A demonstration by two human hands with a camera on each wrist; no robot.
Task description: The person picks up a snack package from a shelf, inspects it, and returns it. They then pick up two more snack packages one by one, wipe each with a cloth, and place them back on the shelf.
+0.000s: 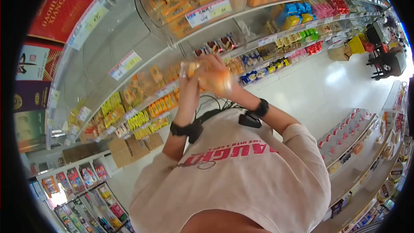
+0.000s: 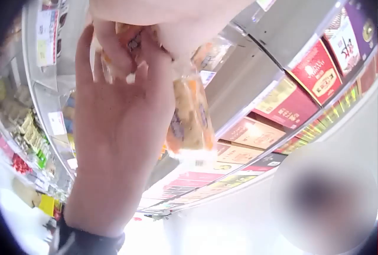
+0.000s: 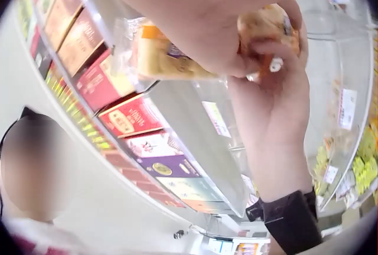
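Observation:
In the head view, my left hand (image 1: 189,85) and right hand (image 1: 214,74) meet in front of the shelves. Both hold clear-wrapped, beige-and-orange snacks that look like small cakes. One wrapped snack (image 3: 266,23) is among the curled fingers of my left hand (image 3: 274,98) in the right wrist view. Another wrapped snack (image 3: 168,57) juts out below my right hand (image 3: 207,13), its crinkled wrapper end free. From the left wrist, this same snack (image 2: 190,116) shows beside my right hand (image 2: 124,104). The right hand's orange wrapper is blurred in the head view.
Clear-fronted shelves (image 1: 172,39) curve ahead, with a bin of orange-wrapped snacks (image 1: 189,0) at the top. Yellow packets (image 1: 139,120) fill lower bins. Red gift boxes (image 1: 58,6) stand left. Cardboard boxes (image 1: 129,151) sit on the floor, and another shelf (image 1: 358,155) is at right.

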